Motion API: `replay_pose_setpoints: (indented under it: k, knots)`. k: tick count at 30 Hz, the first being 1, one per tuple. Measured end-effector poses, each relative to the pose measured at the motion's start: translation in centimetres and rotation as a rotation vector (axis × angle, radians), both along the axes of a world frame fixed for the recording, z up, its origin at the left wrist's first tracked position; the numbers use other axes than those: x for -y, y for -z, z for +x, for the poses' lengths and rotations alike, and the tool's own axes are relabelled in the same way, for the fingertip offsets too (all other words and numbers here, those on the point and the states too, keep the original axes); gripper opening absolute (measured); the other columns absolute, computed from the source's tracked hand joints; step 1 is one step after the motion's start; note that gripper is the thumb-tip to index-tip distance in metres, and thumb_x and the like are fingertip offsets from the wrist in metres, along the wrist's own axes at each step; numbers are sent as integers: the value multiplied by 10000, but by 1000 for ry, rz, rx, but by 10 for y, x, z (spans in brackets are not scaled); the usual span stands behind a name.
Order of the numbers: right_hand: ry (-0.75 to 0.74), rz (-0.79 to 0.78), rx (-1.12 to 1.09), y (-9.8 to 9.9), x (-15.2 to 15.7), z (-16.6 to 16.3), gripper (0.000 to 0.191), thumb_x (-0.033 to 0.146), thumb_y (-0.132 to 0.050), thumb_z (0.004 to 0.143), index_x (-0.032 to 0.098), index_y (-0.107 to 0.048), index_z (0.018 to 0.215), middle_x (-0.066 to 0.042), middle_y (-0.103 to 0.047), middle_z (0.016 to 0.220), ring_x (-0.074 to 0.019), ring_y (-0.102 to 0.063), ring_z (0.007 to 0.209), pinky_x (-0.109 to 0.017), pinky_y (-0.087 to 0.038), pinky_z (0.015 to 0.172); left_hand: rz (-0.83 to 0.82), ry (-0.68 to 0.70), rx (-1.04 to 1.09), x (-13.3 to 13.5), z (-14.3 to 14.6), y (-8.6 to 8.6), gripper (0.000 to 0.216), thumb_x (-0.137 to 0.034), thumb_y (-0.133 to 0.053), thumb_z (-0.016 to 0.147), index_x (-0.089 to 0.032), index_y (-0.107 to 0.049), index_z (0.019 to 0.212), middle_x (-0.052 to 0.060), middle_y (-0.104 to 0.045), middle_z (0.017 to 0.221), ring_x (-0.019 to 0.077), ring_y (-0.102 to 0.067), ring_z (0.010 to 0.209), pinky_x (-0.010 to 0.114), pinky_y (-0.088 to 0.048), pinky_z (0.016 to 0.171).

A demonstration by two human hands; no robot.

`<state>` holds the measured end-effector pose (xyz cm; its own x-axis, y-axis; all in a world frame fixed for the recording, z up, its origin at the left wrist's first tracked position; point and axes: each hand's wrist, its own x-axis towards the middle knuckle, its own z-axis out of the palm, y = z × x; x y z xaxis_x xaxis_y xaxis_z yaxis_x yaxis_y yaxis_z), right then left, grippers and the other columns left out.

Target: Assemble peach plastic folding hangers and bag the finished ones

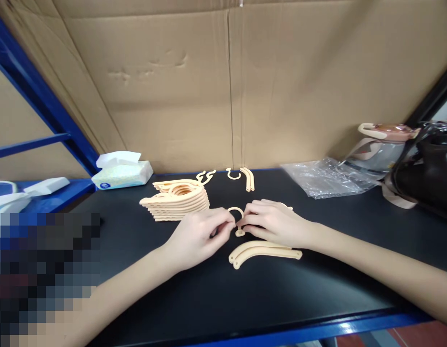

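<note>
The right grip (276,219) pinched one cream hook (239,233), the left grip (201,234) was bunched beside it, whether holding it could not be told, two curved strips (266,251) lay on the black counter (216,301) just nearside of the right grip, and one stack of cream pieces (178,208) lay beyond the left grip.

1. No words, brand names or numbers can be read.
2. The tissue pack (124,176), beyond and to the left of the left grip (200,234), carries a round blue mark (105,185); any lettering inside is too small to tell.
</note>
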<state>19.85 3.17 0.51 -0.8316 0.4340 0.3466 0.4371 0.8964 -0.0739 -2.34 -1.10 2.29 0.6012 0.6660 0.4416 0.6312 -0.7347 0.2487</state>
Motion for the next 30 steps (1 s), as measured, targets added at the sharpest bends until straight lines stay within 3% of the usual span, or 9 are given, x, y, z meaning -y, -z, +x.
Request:
replay_pose_setpoints:
  k: [5,17,30]
  knots:
    - [7,-11,13,-1,1,-1,194,249,-474,961,213,-661,996,-20,-609,889,-155,-545,802,-297,-430,748,-129,-84,-58,-9,-8,8,187,-251,-435,936,-204,-604,871,-26,-559,727,114,-522,660,214,-381,582]
    - [38,-59,14,3,0,-1,223,297,-471,966,221,-666,1043,-33,-610,930,-172,-561,851,-316,-444,766,-239,-24,-87,-14,-7,18,144,-305,-579,883,-250,-634,1005,0,-615,960,157,-571,873,246,-445,727]
    - [50,-119,12,3,-6,-1,171,295,-544,931,213,-663,1022,-28,-600,955,-161,-572,876,-288,-468,734,-122,-135,-116,-19,8,25,118,-305,-564,869,-197,-554,823,-31,-593,858,94,-521,634,199,-333,526]
